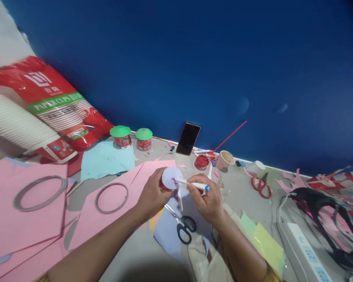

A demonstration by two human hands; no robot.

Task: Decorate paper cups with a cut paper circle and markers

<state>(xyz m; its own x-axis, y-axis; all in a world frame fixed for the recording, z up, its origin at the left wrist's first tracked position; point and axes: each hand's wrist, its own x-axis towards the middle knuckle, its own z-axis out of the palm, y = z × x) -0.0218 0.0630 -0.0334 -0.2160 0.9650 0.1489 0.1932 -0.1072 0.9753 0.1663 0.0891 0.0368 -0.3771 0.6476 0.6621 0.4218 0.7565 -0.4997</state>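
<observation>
My left hand is closed around a small red paper cup topped by a pale lavender paper disc. In my right hand is a white marker with a blue end, its tip touching the disc near a small purple mark. Most of the cup's side is hidden by my fingers. Below the hands, black-handled scissors lie on lavender paper. Behind my left hand stand two cups with green paper tops, one on light blue paper and the other beside it.
A phone leans against the blue wall. Stacked paper cups and a red cup bag are at the left. Tape rings lie on pink sheets. Red-handled scissors, a power strip and a black glue gun are at the right.
</observation>
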